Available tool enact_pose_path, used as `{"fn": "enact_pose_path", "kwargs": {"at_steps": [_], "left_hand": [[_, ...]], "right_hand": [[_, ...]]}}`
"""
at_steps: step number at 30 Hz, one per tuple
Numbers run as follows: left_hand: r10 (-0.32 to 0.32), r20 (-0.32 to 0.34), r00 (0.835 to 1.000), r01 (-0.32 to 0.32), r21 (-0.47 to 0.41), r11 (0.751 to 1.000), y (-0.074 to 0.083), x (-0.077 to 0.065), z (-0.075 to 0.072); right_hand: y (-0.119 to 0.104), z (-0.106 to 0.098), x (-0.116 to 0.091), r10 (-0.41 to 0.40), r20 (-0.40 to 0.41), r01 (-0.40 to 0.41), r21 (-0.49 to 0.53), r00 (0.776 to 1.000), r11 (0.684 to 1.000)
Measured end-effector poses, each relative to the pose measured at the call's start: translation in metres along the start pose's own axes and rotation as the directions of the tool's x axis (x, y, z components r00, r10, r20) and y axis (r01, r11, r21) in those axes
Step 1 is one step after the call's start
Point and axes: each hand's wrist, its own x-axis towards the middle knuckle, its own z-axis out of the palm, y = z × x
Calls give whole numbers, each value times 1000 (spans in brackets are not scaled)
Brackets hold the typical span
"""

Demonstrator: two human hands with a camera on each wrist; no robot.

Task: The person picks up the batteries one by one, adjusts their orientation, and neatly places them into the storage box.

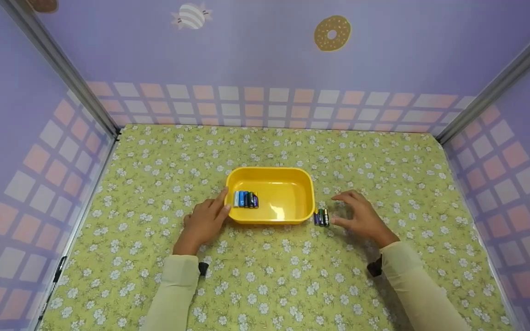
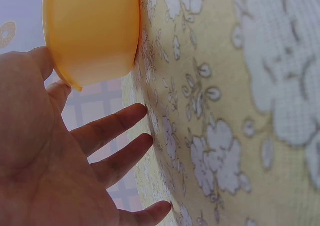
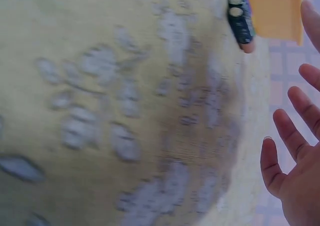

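A yellow plastic tub (image 1: 269, 222) stands on the cloth between the hands. Along its inner left side several batteries (image 1: 245, 199) lie in a row, light blue to dark. The thumb and index finger of my left hand (image 1: 205, 220) touch the tub's left rim, while its other fingers spread apart in the left wrist view. Just outside the tub's lower right corner, three small batteries (image 1: 321, 217) lie side by side. My right hand (image 1: 360, 216) is at their right, thumb tip close to the outermost one, fingers apart and holding nothing.
A green floral cloth (image 1: 265, 276) covers the table. Purple panels with pink and white checks form a back wall (image 1: 265, 59) and side walls, joined by grey corner posts (image 1: 62, 69). Dark bands (image 1: 374, 267) sit at the wrists over pale sleeves.
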Motion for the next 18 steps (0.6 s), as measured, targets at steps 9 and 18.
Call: {"fn": "enact_pose_path", "kwargs": {"at_steps": [9,18], "left_hand": [[-8,7,1000,8,3,1000,2,0,-2],[-7,7,1000,7,1,1000,0,0,0]], "right_hand": [[4,13,-3,-15,37,15,-9,999,1000],[7,22,-2,-3,70,3,-1,998,1000]]}}
